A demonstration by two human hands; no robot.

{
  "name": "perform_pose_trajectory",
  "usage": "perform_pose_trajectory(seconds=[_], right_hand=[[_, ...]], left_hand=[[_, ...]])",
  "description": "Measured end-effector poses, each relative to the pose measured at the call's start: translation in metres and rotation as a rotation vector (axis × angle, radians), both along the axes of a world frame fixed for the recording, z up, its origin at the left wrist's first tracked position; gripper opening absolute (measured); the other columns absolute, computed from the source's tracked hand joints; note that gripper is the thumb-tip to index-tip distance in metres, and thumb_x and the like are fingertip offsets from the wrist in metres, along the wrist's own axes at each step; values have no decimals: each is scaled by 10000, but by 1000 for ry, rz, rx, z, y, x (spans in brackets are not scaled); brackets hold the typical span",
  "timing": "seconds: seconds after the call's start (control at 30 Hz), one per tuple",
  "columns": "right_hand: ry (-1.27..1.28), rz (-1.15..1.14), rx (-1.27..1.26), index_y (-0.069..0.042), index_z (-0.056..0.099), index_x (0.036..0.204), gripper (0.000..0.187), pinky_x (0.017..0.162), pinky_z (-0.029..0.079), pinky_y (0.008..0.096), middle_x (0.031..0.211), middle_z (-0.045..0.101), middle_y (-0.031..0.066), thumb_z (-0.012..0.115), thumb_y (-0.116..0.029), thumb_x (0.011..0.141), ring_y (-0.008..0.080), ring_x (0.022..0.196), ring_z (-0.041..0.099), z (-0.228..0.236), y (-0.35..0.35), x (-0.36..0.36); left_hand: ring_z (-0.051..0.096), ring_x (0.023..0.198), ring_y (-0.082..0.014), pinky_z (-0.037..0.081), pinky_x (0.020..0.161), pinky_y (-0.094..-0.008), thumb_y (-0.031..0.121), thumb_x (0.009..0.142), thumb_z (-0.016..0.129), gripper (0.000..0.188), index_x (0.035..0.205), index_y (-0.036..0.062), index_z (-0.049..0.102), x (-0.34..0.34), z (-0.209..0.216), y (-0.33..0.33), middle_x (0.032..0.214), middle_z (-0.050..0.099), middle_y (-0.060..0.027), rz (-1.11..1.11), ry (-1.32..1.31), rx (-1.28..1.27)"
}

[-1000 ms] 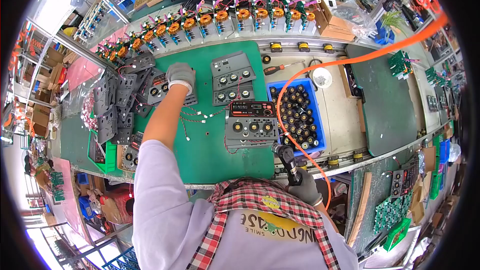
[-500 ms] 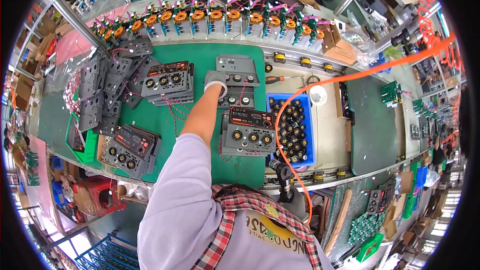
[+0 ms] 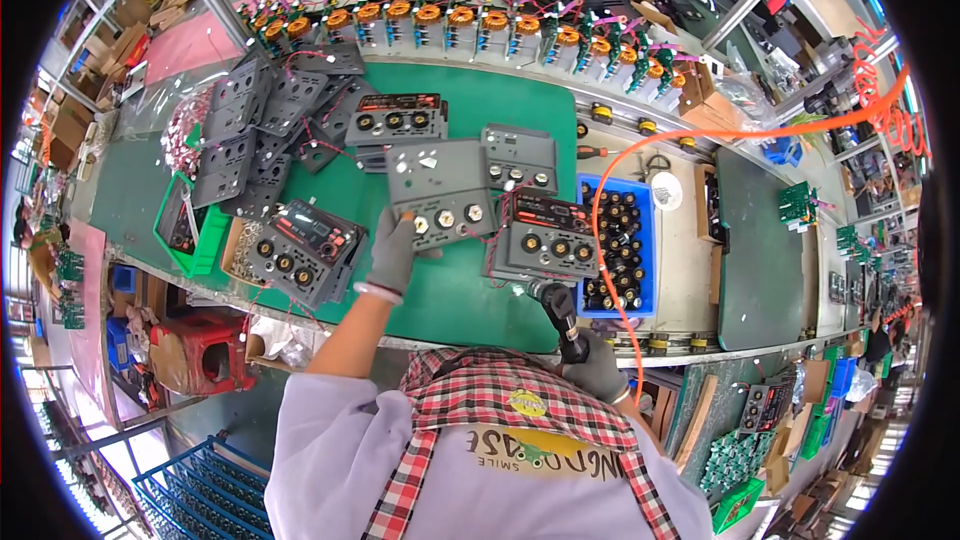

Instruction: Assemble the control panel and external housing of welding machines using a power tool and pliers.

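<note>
My left hand (image 3: 393, 258), in a grey glove, grips the lower left edge of a grey metal panel (image 3: 437, 170) and holds it over the green mat. Three round metal fittings run along the panel's lower part. Low on the right, my gloved right hand (image 3: 598, 370) is wrapped round a black angle-head power tool (image 3: 566, 323). The tool's head is near the front of a stack of panels (image 3: 545, 240) with a black-and-red face on top. Another grey panel (image 3: 520, 155) with similar fittings lies behind that stack.
A blue bin (image 3: 645, 280) of black-and-brass parts stands right of the mat (image 3: 480, 315). An orange hose (image 3: 740, 135) crosses over it. More panel stacks (image 3: 300, 250) and loose grey panels (image 3: 235, 105) lie left. Coil-topped circuit boards (image 3: 460, 25) line the back.
My left hand has lifted a grey panel off the pile at the back and brought it nearer. The tool in my right hand shows more fully. The whole view has shifted.
</note>
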State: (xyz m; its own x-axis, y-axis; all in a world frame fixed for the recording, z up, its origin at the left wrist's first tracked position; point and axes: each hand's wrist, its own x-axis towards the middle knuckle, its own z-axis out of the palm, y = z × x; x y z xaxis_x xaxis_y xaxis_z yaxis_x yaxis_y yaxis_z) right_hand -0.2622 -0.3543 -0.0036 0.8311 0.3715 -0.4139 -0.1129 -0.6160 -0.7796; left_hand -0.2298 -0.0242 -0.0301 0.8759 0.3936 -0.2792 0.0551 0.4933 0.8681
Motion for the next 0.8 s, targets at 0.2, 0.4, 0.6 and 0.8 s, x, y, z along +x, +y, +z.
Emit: perform_pose_trajectory(seconds=[0.2, 0.4, 0.6, 0.8], right_hand=[[-7, 251, -77, -31, 515, 979, 497, 623, 443, 366, 722, 570, 166, 641, -252, 552, 320, 675, 572, -4, 50, 15], [11, 310, -153, -8, 505, 1032, 549, 668, 454, 363, 783, 583, 204, 651, -211, 544, 337, 736, 581, -30, 90, 23], [62, 343, -244, -29, 527, 1038, 523, 697, 461, 357, 836, 600, 182, 646, -230, 571, 313, 776, 590, -65, 112, 32], [204, 333, -239, -8, 513, 857, 352, 539, 457, 316, 671, 559, 105, 651, -169, 575, 197, 562, 565, -80, 114, 36]], left_hand=[[588, 814, -233, 554, 551, -339, 81, 812, 415, 260, 1060, 39, 347, -58, -43, -1, 1011, 485, -116, 226, 63, -11], [580, 872, -275, 547, 594, -421, 80, 795, 433, 328, 1118, 44, 388, -94, -85, -4, 1026, 516, -123, 176, 140, -225], [575, 784, -180, 517, 604, -313, 184, 785, 518, 380, 1118, 17, 443, -89, -115, 2, 965, 548, -95, 226, 198, -207], [545, 768, -131, 460, 642, -259, 322, 783, 546, 447, 1090, 3, 488, -83, -109, 0, 904, 561, -69, 354, 426, -139]])
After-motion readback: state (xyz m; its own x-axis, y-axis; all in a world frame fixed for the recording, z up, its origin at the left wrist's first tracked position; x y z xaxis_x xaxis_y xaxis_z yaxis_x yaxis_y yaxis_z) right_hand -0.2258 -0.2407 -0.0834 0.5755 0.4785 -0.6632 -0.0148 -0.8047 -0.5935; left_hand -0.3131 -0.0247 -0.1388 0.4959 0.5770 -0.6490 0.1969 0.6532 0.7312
